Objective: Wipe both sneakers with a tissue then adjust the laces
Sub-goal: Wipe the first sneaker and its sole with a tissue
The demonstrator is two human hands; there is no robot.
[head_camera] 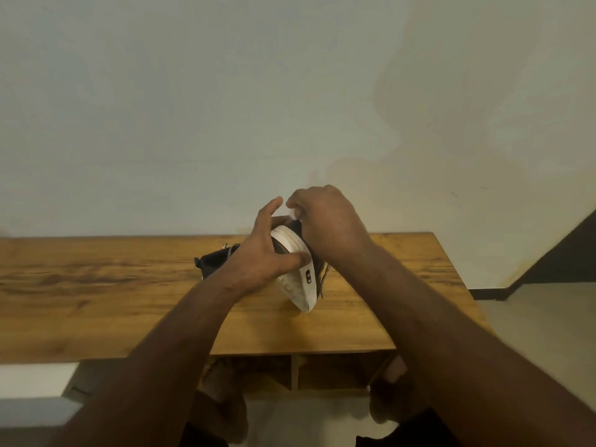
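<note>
A dark sneaker with a white sole (298,285) is held tilted above the wooden table (96,301), its sole turned toward me and its heel end resting near the tabletop. My left hand (264,253) grips it across the sole, thumb on the white rubber. My right hand (322,221) is curled over the toe end and pinches a white tissue (294,216), of which only a small bit shows. The second dark sneaker (213,261) lies on the table behind my left wrist, mostly hidden. Speckled laces (324,279) hang from the held shoe.
The table stands against a pale wall (290,108). A white block (32,391) sits at the lower left, beside the table's front edge. Shelf compartments (322,369) show under the tabletop. A dark stair skirting (564,253) runs at the right.
</note>
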